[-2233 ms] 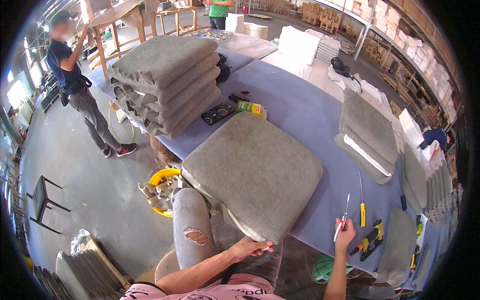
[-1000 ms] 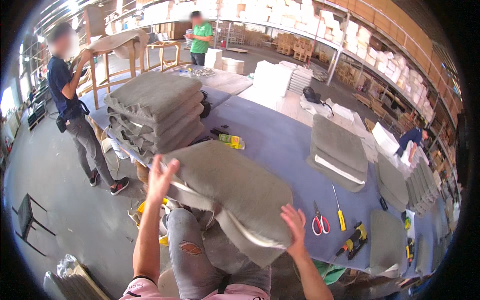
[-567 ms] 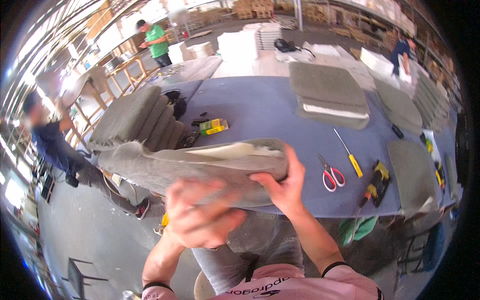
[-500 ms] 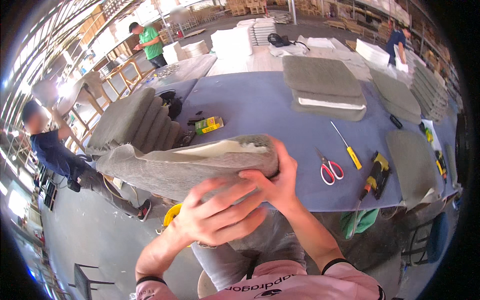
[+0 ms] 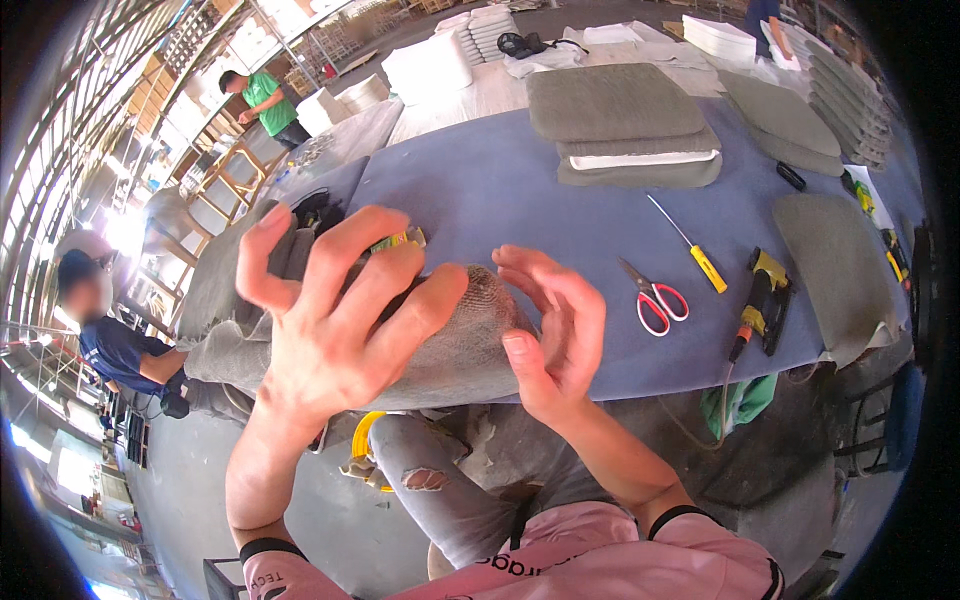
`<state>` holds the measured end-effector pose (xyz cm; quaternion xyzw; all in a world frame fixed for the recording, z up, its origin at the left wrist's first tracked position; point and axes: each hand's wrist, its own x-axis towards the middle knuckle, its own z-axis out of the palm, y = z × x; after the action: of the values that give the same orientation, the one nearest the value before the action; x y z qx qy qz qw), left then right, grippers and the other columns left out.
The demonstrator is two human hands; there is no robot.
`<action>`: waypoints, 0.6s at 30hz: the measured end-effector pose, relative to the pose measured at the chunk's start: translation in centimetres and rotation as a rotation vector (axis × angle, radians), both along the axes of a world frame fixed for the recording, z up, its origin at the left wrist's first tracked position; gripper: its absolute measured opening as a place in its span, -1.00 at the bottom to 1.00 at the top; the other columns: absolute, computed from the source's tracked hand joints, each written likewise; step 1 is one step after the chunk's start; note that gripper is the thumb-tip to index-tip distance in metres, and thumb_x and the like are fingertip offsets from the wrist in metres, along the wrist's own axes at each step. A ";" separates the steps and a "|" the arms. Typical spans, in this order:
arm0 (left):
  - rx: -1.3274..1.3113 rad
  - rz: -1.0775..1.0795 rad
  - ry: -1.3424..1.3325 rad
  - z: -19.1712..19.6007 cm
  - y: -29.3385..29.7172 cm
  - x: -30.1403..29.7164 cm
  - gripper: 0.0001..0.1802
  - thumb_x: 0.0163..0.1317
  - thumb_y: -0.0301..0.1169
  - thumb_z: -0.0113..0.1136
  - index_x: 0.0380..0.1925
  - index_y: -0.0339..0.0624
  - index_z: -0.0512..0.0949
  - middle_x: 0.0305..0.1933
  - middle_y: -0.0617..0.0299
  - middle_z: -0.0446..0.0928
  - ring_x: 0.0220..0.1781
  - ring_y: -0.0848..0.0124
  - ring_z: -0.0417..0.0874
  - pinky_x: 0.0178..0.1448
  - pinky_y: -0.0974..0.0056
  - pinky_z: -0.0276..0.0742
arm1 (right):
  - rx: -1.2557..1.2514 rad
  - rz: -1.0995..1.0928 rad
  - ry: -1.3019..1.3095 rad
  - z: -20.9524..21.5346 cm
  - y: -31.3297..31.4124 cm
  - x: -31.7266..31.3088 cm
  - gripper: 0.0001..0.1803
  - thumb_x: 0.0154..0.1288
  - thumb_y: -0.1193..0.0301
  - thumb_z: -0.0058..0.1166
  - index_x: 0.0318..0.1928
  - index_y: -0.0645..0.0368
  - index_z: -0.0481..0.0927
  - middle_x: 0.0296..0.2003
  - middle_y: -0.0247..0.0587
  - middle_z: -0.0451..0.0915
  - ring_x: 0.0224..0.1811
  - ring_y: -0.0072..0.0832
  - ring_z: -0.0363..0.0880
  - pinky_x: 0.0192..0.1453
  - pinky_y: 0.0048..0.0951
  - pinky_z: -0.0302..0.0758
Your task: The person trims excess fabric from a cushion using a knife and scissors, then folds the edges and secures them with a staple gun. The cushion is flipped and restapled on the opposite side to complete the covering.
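A grey fabric-covered cushion [image 5: 465, 350] lies across the near edge of the blue-topped table, partly hidden behind my hands. Above its left part, my left hand [image 5: 335, 310] is raised with the fingers spread and bent, gripping nothing. My right hand [image 5: 560, 335] is at the cushion's rounded right end, fingers curved and apart from the thumb. Whether its thumb touches the fabric I cannot tell. To the right on the table are red-handled scissors [image 5: 653, 300], a yellow-handled screwdriver [image 5: 707, 268] and a yellow-and-black staple gun [image 5: 765, 300] with a hose.
Stacked grey cushions [image 5: 625, 110] stand at the table's far side, and more are piled at left behind my left hand. A single grey piece [image 5: 835, 275] lies at right. A person in green [image 5: 265, 100] and one in dark blue [image 5: 130, 345] are at left. A yellow ring-shaped object [image 5: 368, 450] is below the table.
My left hand has come off the cushion, rising with fingers spread. My right hand has loosened from its end. The cushion sits lower, and its pale opening no longer shows.
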<state>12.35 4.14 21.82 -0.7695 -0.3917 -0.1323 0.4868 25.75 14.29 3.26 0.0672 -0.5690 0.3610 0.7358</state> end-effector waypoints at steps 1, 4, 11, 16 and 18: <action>0.001 0.004 0.012 -0.1 -0.3 -0.1 -0.64 -0.03 -0.32 0.52 -0.15 0.15 0.78 -0.17 0.44 0.60 0.12 0.26 0.73 0.59 -0.31 0.02 | 0.031 -0.014 0.012 0.1 0.1 0.1 -0.45 0.54 0.48 0.31 0.40 0.30 0.37 0.40 0.31 0.52 0.47 0.07 0.57 0.51 0.12 0.54; -0.054 -0.025 0.032 0.5 -0.5 0.0 -0.65 0.04 -0.10 0.54 -0.17 0.10 0.77 -0.17 0.37 0.50 0.01 0.19 0.61 0.38 -0.27 0.22 | 0.066 -0.055 -0.034 1.2 -0.3 1.0 -0.63 0.55 0.56 0.25 0.26 0.32 0.48 0.31 0.36 0.60 0.40 0.11 0.64 0.48 0.14 0.57; -0.068 -0.153 0.041 0.2 -0.7 -0.4 -0.56 0.11 0.09 0.56 -0.24 0.03 0.75 -0.20 0.30 0.38 -0.09 0.13 0.47 0.09 -0.23 0.44 | -0.006 0.021 -0.030 2.0 -1.1 0.8 -0.74 0.51 0.62 0.29 0.13 0.37 0.60 0.20 0.39 0.68 0.26 0.10 0.76 0.32 -0.03 0.70; -0.002 -0.107 0.043 -0.6 -2.7 -0.5 -0.59 0.12 0.07 0.61 -0.23 0.09 0.74 -0.16 0.35 0.36 -0.03 0.17 0.42 0.11 -0.23 0.44 | 0.063 -0.074 -0.188 3.4 -1.7 2.5 -0.84 0.45 0.63 0.32 -0.02 0.41 0.69 0.15 0.36 0.71 0.19 0.10 0.80 0.26 -0.07 0.74; 0.011 -0.070 0.055 -1.0 -3.8 0.0 -0.62 0.15 0.06 0.62 -0.21 0.13 0.74 -0.12 0.38 0.37 0.00 0.19 0.40 0.14 -0.23 0.43 | 0.061 -0.077 -0.243 3.4 -2.2 3.0 -0.86 0.45 0.62 0.34 -0.05 0.41 0.71 0.14 0.34 0.72 0.18 0.11 0.80 0.26 -0.06 0.75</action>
<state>12.32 0.31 20.78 -0.7834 -0.3506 -0.1302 0.4965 28.79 12.07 6.61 0.0234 -0.6669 0.3206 0.6723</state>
